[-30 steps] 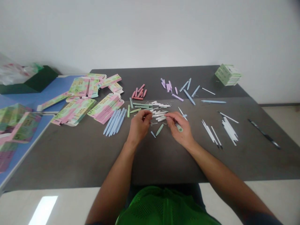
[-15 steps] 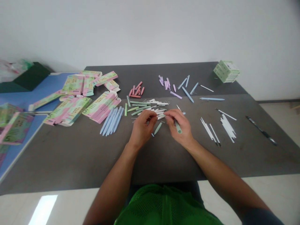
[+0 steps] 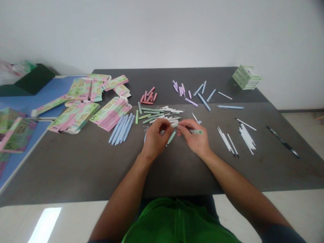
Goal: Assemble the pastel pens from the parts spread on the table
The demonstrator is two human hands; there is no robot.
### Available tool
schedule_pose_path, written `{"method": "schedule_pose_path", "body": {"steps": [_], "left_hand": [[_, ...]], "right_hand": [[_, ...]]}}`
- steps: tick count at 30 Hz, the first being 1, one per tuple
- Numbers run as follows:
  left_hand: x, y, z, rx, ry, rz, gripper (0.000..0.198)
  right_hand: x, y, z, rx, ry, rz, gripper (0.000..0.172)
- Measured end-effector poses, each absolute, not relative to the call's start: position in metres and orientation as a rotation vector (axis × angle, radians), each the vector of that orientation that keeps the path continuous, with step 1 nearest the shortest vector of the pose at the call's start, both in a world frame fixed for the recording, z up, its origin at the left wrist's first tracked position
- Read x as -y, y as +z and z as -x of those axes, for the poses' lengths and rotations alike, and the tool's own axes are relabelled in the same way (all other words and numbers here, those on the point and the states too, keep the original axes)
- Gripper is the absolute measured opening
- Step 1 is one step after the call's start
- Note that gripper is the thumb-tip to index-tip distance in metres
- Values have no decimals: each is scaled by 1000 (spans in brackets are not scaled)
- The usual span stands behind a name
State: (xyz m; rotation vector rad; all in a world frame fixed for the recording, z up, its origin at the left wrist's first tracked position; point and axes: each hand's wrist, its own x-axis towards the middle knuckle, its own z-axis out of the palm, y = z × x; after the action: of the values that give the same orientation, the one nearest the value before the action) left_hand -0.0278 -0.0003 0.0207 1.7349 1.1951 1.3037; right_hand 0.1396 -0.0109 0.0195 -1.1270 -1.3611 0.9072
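Observation:
My right hand (image 3: 196, 138) is closed around a pale green pen barrel (image 3: 196, 132), whose open end points right. Thumb and fingers of my left hand (image 3: 157, 136) are pinched together close to the right fingertips; what they hold, if anything, is too small to make out. Just beyond both hands lie white pen parts (image 3: 173, 110) and green pen barrels (image 3: 152, 113). A green pen tip piece (image 3: 171, 138) rests on the table between the hands. To the left is a row of light blue pen barrels (image 3: 122, 130).
Pink-green cartons (image 3: 111, 113) lie at the left. Red (image 3: 149, 97) and purple pen parts (image 3: 181, 89) sit farther back, with blue barrels (image 3: 204, 101) beside them. White refills (image 3: 246, 138), a black pen (image 3: 282, 141) and a stack of green boxes (image 3: 246, 77) occupy the right.
The green barrel in my right hand has turned from pointing down toward me to lying nearly level, pointing right. My left hand stays pinched in about the same place.

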Motion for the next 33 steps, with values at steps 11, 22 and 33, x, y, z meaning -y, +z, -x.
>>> {"method": "schedule_pose_path", "body": {"steps": [11, 22, 33], "left_hand": [[1, 23, 26, -1183, 1320, -1648, 13], [3, 24, 26, -1204, 1295, -1639, 13], [2, 24, 25, -1173, 1355, -1674, 12]], "right_hand": [[10, 24, -139, 1342, 941, 1162, 11], [11, 23, -139, 1349, 932, 1171, 15], [10, 22, -139, 1378, 964, 1210, 24]]}}
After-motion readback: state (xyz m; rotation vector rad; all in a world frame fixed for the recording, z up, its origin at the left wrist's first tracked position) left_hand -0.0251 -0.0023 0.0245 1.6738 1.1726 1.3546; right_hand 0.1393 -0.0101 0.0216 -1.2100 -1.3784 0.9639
